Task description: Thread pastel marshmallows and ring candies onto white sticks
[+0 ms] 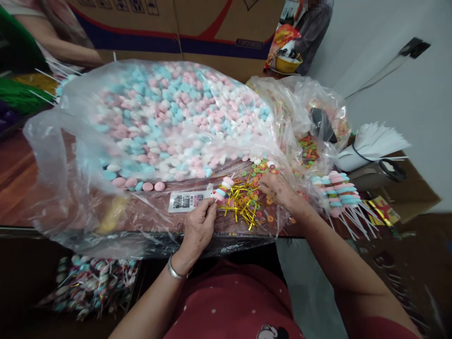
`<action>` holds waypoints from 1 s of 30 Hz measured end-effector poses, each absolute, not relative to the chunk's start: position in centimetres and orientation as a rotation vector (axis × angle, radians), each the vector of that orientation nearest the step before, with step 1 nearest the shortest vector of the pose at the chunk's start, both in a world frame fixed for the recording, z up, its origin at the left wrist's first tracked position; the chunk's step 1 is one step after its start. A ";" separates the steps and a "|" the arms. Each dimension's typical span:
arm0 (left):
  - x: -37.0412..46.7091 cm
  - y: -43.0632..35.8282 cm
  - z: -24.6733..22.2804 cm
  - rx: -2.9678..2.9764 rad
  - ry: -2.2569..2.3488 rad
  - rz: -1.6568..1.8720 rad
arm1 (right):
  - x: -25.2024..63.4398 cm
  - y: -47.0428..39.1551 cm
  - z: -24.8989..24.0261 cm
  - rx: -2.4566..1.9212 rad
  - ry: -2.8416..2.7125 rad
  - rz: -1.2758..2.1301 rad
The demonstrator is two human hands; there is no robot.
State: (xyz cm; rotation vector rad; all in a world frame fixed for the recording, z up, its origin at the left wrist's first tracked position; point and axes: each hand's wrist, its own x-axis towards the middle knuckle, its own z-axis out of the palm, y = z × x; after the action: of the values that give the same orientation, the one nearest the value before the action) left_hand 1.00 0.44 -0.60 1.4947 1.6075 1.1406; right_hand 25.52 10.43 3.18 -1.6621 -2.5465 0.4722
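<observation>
Presently, head view, left hand [200, 221] clamped on one marshmallow skewer [223, 189] above the worktop [14, 165], beside many gold twist ties [244, 203], right hand [278, 189] apart, at the gummy rings [261, 167], grip unclear, one marshmallow bag [183, 113] behind, one bundle of white sticks [381, 141].

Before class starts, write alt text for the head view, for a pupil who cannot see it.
A bare left hand holds a skewer of pastel sweets; the right hand is at small colourful rings beside gold strips. Behind lies a clear bag of pink, blue and white sweets.
</observation>
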 end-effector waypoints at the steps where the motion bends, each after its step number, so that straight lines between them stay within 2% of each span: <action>1: 1.0 0.4 -0.6 1.500 1.609 1.144 | 25.5 10.2 3.3 -1.666 -2.552 0.463; 7: 1.0 0.4 -0.7 1.558 1.566 1.159 | 24.7 9.0 3.3 -1.667 -2.134 0.600; 13: 1.1 0.4 -0.8 1.656 1.538 1.143 | 22.0 9.6 2.6 -1.230 -1.477 1.216; 15: 1.1 0.4 -0.8 1.680 1.539 1.141 | 21.1 9.6 2.6 -1.205 -1.360 1.293; 30: 1.2 0.4 -0.9 1.721 1.556 1.171 | 20.3 9.3 2.1 -1.227 -1.264 1.207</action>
State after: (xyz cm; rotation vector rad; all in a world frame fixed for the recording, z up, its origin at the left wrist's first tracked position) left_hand 1.23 0.45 -0.91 1.7210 1.5562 1.1714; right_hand 20.33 9.30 2.07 -1.2269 -1.2642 1.2067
